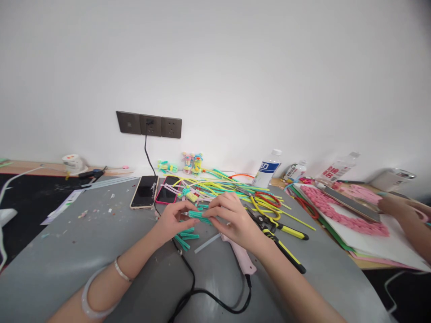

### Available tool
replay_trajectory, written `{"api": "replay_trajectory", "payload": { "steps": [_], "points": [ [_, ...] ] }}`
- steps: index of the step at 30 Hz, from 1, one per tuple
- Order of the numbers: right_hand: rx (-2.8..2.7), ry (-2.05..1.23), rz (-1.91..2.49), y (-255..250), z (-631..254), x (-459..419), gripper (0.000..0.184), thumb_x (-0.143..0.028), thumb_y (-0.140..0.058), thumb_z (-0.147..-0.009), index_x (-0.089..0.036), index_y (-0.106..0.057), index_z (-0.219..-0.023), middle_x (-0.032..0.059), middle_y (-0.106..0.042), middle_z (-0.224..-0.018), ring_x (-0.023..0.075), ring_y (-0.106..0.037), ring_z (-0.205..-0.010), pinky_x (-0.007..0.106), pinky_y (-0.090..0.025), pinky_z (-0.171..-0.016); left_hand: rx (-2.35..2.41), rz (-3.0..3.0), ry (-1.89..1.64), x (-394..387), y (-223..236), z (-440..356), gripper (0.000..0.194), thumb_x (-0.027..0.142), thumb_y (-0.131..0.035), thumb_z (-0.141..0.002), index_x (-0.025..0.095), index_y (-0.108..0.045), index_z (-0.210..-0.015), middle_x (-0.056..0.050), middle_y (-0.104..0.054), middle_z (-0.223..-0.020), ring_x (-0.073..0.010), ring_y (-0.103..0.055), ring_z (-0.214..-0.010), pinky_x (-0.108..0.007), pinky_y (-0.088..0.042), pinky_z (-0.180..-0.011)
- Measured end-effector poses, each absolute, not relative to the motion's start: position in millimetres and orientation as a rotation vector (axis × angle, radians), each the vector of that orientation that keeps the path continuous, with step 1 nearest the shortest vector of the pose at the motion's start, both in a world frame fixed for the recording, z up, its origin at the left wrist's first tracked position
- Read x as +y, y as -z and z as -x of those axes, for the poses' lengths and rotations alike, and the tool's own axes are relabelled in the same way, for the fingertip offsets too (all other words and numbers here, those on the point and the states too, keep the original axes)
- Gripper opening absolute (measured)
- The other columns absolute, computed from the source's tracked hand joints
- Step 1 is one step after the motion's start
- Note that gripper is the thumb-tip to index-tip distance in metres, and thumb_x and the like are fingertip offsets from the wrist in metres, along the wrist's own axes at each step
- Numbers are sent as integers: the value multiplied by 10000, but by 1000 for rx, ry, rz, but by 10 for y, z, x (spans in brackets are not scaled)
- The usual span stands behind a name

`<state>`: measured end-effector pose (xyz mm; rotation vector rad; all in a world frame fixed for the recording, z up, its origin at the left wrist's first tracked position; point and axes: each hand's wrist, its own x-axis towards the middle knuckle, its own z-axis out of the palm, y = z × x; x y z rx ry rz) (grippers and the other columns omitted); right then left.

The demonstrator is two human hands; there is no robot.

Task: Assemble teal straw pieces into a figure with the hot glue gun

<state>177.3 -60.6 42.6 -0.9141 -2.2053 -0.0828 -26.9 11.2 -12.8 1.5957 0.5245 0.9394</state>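
Note:
My left hand [175,220] and my right hand [232,219] are close together above the grey table mat, both with fingers closed on a small bundle of teal pipe cleaner pieces [199,216]. Below my left fingers lie more short teal pipe cleaner pieces [186,237]. A pink hot glue gun [241,256] rests partly under my right hand, a clear glue stick [206,243] sticking out from it to the left. Just beyond my hands, a small teal and yellow pipe cleaner figure [189,194] lies among long yellow pipe cleaners [222,185].
Black-and-yellow pliers [286,249] and scissors [269,200] lie to the right. Two phones [144,192] lie back left. A water bottle [267,169] stands near the wall. A black cord [215,294] runs across the front. At far right, another person's hand [397,206] is beside pink braided work [350,220].

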Motion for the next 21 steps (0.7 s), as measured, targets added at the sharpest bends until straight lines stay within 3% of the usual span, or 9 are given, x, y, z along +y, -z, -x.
{"api": "replay_trajectory", "payload": {
  "steps": [21],
  "points": [
    [-2212,-6,992,-472,-1780,-664,254,-74,-512,-931,-257,-679,-989,44,-644,-924,205,-566,-869,369,-385,-768,527,-1659,-987,116,127,265,265,366,-785,-719,150,-700,-847,-25,-656,-769,-155,-625,-687,-240,-569,-587]
  ]
}}
